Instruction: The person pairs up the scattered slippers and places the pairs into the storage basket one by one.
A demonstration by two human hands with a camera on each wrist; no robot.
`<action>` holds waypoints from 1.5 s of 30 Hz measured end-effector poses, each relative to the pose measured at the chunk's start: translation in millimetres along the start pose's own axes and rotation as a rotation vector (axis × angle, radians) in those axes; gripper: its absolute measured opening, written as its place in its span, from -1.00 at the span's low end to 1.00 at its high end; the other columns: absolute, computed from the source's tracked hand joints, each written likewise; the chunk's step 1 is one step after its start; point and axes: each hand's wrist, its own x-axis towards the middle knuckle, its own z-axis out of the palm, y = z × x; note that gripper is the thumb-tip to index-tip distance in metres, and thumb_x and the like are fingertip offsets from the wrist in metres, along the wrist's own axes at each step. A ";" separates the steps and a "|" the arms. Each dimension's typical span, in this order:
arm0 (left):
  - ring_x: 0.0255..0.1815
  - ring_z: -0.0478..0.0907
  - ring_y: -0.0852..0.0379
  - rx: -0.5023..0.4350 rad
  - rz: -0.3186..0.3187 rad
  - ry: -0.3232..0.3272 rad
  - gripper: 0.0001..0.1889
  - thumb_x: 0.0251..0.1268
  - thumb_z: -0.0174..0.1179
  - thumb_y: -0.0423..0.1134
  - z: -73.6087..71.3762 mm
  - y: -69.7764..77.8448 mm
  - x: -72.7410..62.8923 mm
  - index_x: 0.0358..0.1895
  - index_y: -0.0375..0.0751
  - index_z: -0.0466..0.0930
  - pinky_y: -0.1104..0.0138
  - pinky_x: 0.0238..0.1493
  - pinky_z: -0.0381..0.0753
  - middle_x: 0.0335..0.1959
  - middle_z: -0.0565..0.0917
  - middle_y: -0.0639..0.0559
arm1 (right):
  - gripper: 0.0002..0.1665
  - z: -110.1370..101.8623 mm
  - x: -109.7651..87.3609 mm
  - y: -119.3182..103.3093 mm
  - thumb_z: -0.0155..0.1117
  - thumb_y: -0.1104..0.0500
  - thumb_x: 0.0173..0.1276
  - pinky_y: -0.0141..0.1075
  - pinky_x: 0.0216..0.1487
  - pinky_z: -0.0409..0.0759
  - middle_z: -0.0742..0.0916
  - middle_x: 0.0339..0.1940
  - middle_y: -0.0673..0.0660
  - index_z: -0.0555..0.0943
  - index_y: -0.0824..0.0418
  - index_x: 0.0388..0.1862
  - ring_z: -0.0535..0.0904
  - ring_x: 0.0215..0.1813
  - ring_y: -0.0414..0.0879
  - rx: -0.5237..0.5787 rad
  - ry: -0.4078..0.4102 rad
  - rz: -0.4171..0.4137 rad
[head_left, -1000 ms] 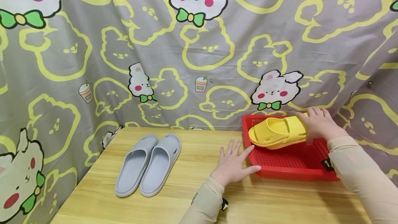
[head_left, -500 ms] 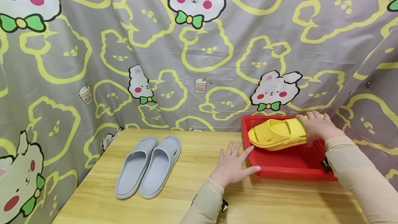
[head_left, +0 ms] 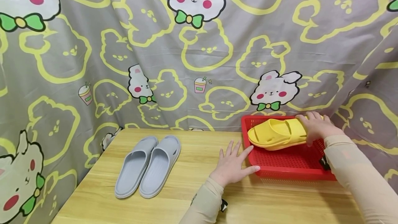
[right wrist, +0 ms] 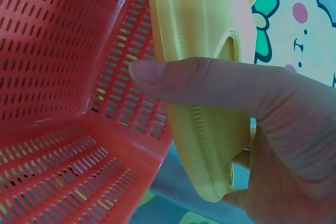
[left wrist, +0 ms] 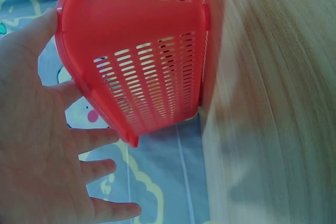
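A yellow slipper [head_left: 273, 134] lies at a slant in the red basket [head_left: 289, 174], its toe toward the basket's left end. My right hand [head_left: 320, 127] grips it by the heel end, at the basket's back right. In the right wrist view the thumb crosses the side of the yellow slipper [right wrist: 205, 145], and the other fingers are mostly hidden behind it. Whether a second yellow slipper lies against it, I cannot tell. My left hand [head_left: 230, 165] is spread at the basket's left end. In the left wrist view its thumb and forefinger touch the rim of the red basket [left wrist: 131, 19].
Two grey slippers [head_left: 147, 167] stand side by side on the wooden table [head_left: 199, 155], left of my left hand. A grey curtain [head_left: 174, 54] with rabbit prints hangs close behind the table and along both sides. The basket's back edge is near it.
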 end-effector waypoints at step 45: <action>0.63 -0.14 -0.09 -0.018 -0.017 -0.012 -0.23 0.18 -0.23 0.58 1.0 -0.7 1.7 0.48 0.63 -0.14 -0.26 0.44 0.10 0.59 0.07 0.08 | 0.40 53.9 14.8 30.6 0.72 0.11 -0.57 0.50 -0.02 0.25 0.33 0.14 0.59 0.17 0.32 0.34 0.17 0.12 0.51 0.177 -0.078 0.034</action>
